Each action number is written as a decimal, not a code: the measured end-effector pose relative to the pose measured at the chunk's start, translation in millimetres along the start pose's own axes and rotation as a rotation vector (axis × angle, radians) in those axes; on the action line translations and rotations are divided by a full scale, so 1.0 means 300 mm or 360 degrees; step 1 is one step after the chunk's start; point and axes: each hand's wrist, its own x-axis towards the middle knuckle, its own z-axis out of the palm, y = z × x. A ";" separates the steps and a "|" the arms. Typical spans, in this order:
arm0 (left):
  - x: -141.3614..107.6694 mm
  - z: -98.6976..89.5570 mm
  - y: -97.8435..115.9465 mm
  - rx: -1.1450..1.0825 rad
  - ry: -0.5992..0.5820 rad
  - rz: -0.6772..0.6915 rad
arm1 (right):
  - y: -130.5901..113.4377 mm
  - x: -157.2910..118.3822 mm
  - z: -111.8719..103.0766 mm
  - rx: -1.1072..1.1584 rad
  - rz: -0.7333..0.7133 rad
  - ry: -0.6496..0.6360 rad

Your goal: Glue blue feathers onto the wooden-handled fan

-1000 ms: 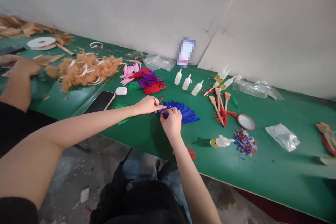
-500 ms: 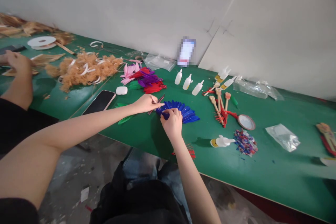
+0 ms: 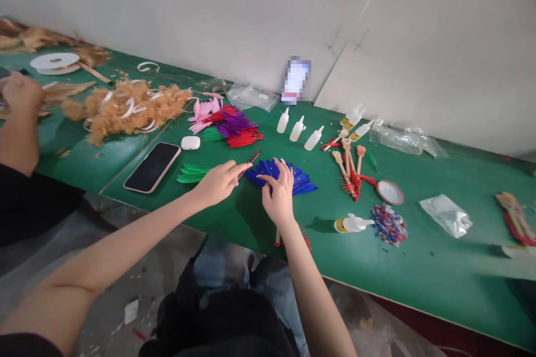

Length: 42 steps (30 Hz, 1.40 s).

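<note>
A fan of blue feathers point(image 3: 302, 181) with small white dots lies on the green table. My right hand point(image 3: 278, 195) rests over its middle with thumb and fingers apart, the fingertips at the feathers. At the fan's left end, my left hand point(image 3: 220, 183) is closed, its fingers pinching slim dark tweezers point(image 3: 255, 154) that point up and to the right. Green feathers point(image 3: 190, 173) lie spread behind my left hand. Partly hidden under my right forearm is a small wooden piece with red bristles point(image 3: 277, 237).
Several glue bottles point(image 3: 297, 129) stand behind the fan; another bottle point(image 3: 352, 224) lies beside colourful bits point(image 3: 388, 224). Bone-shaped sticks point(image 3: 347, 164), a round dish point(image 3: 390, 192), a phone point(image 3: 153, 167) and coloured feathers point(image 3: 234, 124) surround the work. A co-worker's hand point(image 3: 23, 95) is at far left.
My left hand has drawn back left and down from the blue feathers. My right hand's fingers have loosened from a pinch and spread over the fan.
</note>
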 end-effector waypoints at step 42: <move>-0.063 0.158 -0.031 0.0402 0.0203 0.0413 | -0.005 -0.016 0.010 0.0177 0.0070 -0.0033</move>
